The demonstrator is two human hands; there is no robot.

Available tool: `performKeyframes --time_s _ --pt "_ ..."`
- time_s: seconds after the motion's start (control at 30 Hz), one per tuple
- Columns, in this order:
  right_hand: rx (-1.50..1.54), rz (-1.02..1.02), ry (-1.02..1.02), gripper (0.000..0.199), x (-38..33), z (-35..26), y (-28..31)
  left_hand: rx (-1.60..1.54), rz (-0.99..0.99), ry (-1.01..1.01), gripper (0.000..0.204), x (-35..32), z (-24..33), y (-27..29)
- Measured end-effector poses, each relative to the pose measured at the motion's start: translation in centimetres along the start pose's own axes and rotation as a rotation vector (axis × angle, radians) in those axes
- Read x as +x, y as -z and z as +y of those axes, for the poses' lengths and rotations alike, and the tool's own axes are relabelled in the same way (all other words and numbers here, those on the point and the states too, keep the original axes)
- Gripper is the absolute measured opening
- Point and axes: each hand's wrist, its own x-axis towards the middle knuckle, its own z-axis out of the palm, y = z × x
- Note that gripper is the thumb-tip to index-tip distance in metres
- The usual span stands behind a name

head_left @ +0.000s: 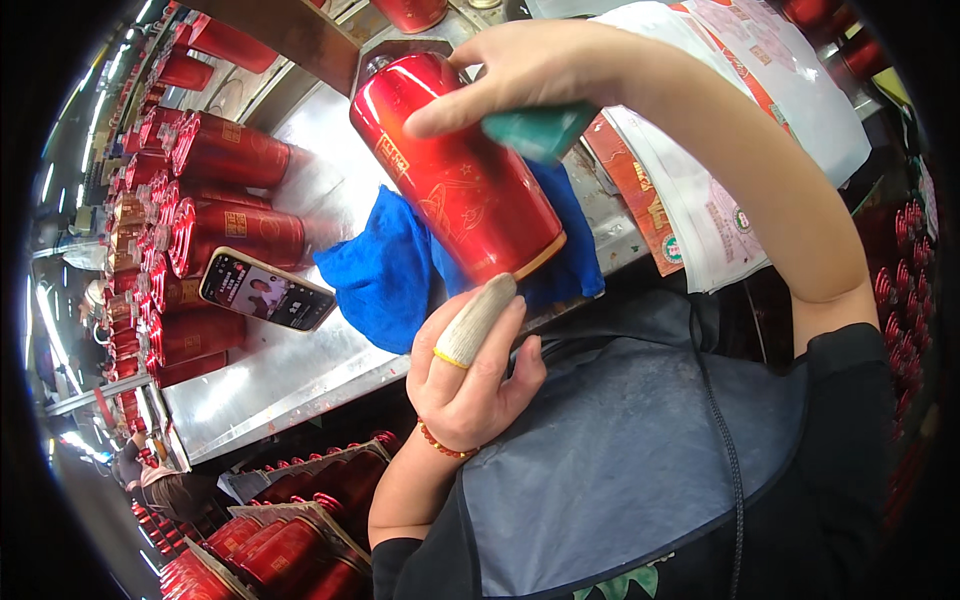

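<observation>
A glossy red cylindrical bottle (460,180) with gold designs lies tilted on a blue cloth (385,270), its pale-rimmed base toward me. My right hand (530,75) reaches over its upper end, thumb stretched across the red side. Under that palm a green flat piece (540,130), blurred, is held against the bottle's right side; its exact kind cannot be made out. My left hand (470,370) is at the base, fingers extended and thumb apart. A light fabric finger cover (475,322) with a yellow edge sits on one finger, its tip at the base rim.
Many red bottles (240,235) lie stacked at the left beside a phone (267,290) showing a video. Printed sheets (700,200) lie on the right of the metal bench (225,405). More red bottles (280,550) fill boxes below, and a person (175,490) is at far left.
</observation>
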Motion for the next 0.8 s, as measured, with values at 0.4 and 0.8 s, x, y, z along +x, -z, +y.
performKeyframes --time_s 0.4,0.8 --pt "-0.017 -0.072 -0.051 0.105 0.0 -1.7 -0.8 -0.029 -0.038 -0.055 0.031 1.6 0.5 -0.4" --pt "0.377 0.126 -0.109 0.09 -11.0 0.4 -4.1 -0.649 0.091 0.636 0.083 -1.2 -1.6 -2.6"
